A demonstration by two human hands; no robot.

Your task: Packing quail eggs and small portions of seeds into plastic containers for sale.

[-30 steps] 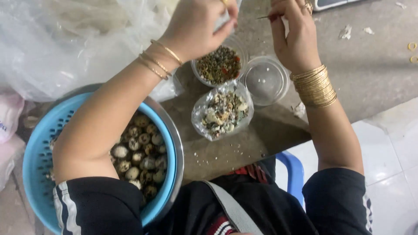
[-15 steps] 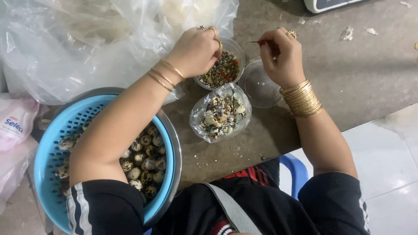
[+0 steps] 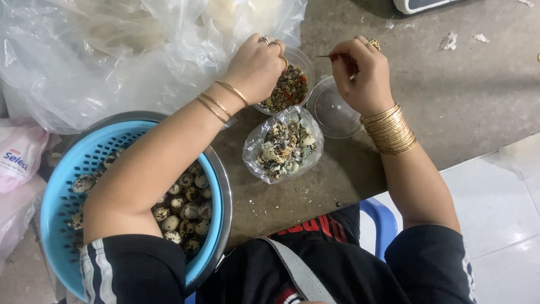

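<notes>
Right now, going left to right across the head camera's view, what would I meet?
Blue colander of speckled eggs → left hand → bag of eggshells → clear lid → right hand → gold bangles.

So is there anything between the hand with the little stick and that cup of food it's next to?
Nothing visible does. The right hand holds a thin stick pointing toward the clear cup, and the gap between them is bare. The left hand is at the cup's near rim, on the other side.

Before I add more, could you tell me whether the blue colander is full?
Partly full: speckled eggs cover the blue colander bottom only.
</notes>
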